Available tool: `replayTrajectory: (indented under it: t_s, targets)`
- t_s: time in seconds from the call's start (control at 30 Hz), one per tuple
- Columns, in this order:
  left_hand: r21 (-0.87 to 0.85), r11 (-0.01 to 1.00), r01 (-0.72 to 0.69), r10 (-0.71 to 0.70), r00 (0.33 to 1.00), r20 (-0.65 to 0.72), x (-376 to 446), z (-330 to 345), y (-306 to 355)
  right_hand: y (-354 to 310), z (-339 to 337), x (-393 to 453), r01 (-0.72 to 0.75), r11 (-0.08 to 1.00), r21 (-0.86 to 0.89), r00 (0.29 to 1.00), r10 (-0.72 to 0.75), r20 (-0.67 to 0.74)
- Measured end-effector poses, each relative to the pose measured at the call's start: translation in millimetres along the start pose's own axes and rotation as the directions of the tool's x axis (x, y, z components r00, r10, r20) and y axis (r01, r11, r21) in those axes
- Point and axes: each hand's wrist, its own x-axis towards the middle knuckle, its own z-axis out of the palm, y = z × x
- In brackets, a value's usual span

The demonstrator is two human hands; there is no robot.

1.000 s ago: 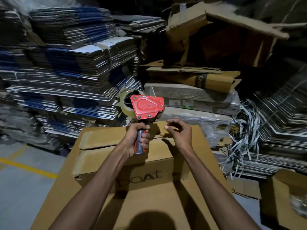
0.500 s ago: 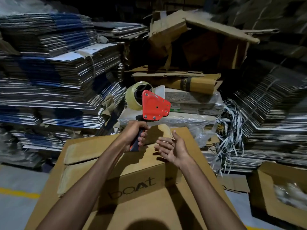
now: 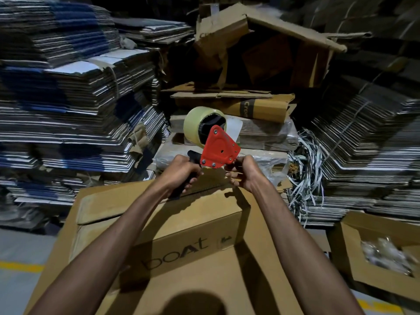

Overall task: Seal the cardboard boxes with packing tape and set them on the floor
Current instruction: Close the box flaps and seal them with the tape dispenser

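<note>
A red tape dispenser (image 3: 219, 150) with a roll of clear tape (image 3: 195, 123) is held up above a brown cardboard box (image 3: 186, 228) printed "boAt". My left hand (image 3: 181, 172) grips the dispenser's dark handle. At the dispenser's front lower edge, my right hand (image 3: 242, 170) has its fingers curled, pinching there; the tape end itself is too small to make out. The box's top flaps lie folded down, and it sits on a larger flat cardboard surface (image 3: 204, 287).
Tall stacks of flattened cartons (image 3: 75, 105) stand to the left and right (image 3: 368, 155). Crumpled cardboard (image 3: 261, 46) is piled behind. Loose white strapping (image 3: 304, 169) hangs at the right. An open box (image 3: 377, 253) with plastic inside sits on the grey floor (image 3: 20, 258) at the lower right.
The dispenser has tilted further to the right. My right hand rose from the box top, where it was open, and now pinches at the dispenser's front edge.
</note>
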Motion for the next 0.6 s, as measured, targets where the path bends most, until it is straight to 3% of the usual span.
replayTrajectory:
  t_s: [0.1,0.33,0.6]
  targets:
    - [0.023,0.999,-0.022,0.022,1.0,0.007,0.4,0.5,-1.5,-0.5,-5.8,3.5,-0.003,1.0,-0.006,0.999,0.004,0.045]
    - [0.137,0.988,-0.065,0.067,0.998,-0.009,-1.4,-5.1,-5.8,6.1,-6.4,13.5,0.147,0.93,-0.336,0.986,-0.165,-0.026]
    - [0.336,0.939,-0.077,0.094,0.995,-0.035,0.4,-23.1,-14.4,-10.3,-17.5,24.6,0.318,0.717,-0.62,0.891,-0.449,-0.062]
